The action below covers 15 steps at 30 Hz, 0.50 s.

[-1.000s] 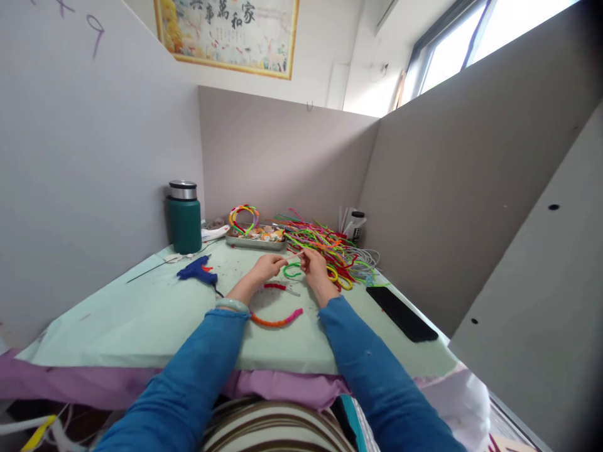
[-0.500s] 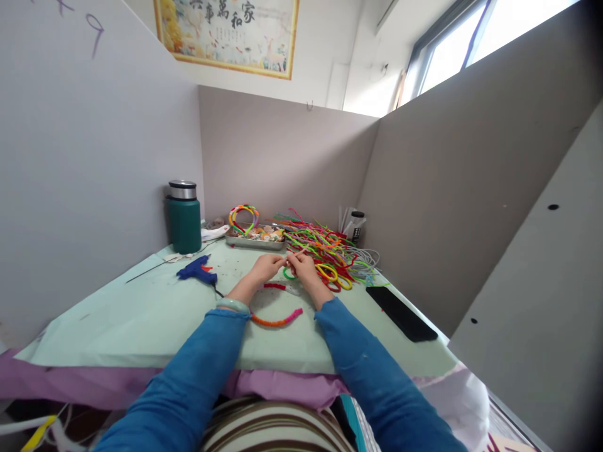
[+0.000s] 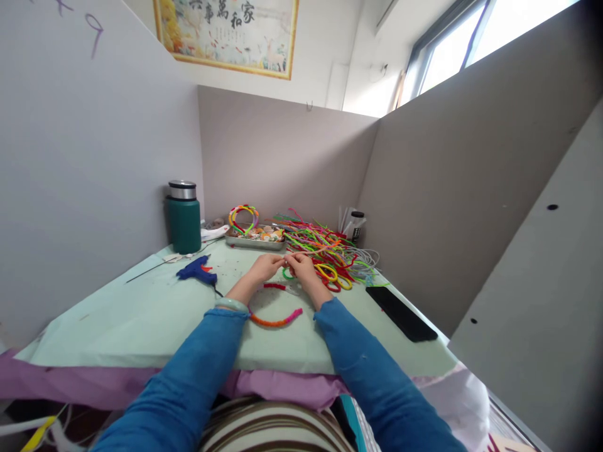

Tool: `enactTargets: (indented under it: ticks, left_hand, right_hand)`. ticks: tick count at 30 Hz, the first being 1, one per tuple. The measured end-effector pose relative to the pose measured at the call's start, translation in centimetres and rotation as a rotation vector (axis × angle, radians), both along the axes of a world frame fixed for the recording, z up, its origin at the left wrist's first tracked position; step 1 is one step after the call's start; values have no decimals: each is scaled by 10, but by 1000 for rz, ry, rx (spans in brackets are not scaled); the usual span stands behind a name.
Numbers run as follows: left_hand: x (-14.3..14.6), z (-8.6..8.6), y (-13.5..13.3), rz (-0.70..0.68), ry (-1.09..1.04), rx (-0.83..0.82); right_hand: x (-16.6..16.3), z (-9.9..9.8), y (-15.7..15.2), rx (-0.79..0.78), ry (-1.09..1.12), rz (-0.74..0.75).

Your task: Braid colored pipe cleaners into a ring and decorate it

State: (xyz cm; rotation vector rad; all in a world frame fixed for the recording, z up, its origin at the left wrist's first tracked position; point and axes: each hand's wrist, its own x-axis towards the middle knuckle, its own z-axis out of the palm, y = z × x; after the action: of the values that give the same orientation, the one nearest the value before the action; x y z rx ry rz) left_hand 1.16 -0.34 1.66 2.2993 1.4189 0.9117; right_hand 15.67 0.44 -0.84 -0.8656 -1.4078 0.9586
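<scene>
My left hand and my right hand meet over the pale green table cover, fingertips pinched together on a thin pale pipe cleaner. A green pipe cleaner loop shows just below the fingers. An orange and pink wrapped hairband lies on the cover between my forearms, with a short red piece beside it. A light green bangle sits on my left wrist.
A heap of coloured pipe cleaners lies behind my hands. A blue glue gun rests to the left, a green flask at the back left, a metal tray with a hairband behind, a black phone to the right.
My right hand has come in to the left and met the left hand; the fingertips are now close together on the pale pipe cleaner.
</scene>
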Motion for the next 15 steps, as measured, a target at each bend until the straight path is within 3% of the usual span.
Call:
enactTargets:
  ticks: [7, 15]
  left_hand:
    - [2, 2, -3, 34, -4, -55]
    - [0, 2, -4, 1, -64, -63]
  right_hand:
    - [15, 6, 6, -65, 238, -148]
    - [5, 1, 0, -74, 71, 38]
